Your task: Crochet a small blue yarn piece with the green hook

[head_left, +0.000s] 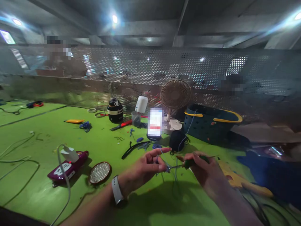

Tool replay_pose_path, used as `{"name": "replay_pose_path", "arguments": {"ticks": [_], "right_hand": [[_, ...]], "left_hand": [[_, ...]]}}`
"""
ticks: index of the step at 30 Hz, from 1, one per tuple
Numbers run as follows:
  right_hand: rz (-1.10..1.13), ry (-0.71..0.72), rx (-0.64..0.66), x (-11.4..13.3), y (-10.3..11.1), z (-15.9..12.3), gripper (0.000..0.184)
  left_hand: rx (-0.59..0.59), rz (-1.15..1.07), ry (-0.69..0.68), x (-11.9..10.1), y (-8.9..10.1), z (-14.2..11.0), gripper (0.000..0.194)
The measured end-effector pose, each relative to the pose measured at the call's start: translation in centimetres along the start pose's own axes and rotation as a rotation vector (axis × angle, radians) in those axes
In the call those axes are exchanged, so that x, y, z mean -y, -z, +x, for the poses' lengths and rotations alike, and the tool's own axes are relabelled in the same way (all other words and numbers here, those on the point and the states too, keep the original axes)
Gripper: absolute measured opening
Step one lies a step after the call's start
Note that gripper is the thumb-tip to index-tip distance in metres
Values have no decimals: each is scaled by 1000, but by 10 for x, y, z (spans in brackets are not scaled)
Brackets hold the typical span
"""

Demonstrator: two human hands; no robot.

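My left hand [147, 164], with a white-banded watch [117, 190] on its wrist, pinches a small piece of blue crochet work [167, 169]. Its index finger is stretched out with light blue yarn [161, 151] looped over it. In my right hand [208, 174] is a crochet hook [188, 163] with a green handle. The hook's metal tip meets the crochet work, though the stitch itself is too small to make out. Loose yarn hangs below, between the hands. Just beyond them sits a dark yarn ball [176, 141].
A lit phone [155, 123] stands before a fan [176, 94] and a dark basket [204, 125]. Leftward lie a purple power strip [75, 166], a studded round disc [100, 173] and a black jug [115, 111]. A person [63, 62] is behind the perforated screen [131, 66].
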State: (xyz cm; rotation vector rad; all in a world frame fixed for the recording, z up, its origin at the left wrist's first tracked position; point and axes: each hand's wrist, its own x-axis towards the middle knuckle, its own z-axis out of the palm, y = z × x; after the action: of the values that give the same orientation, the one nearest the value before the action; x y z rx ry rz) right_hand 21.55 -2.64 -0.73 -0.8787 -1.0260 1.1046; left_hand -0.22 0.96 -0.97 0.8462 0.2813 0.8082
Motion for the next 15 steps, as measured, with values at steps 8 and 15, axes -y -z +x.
{"name": "replay_pose_path", "arguments": {"ticks": [8,15], "right_hand": [[253,-318,-102,1,-22,-2,31],[89,-49,-64,-9,-14,0,21]], "left_hand": [[-106,97,-128,0,-5,-1,58],[-146,78,-139,-2,-7,-2,56]]}}
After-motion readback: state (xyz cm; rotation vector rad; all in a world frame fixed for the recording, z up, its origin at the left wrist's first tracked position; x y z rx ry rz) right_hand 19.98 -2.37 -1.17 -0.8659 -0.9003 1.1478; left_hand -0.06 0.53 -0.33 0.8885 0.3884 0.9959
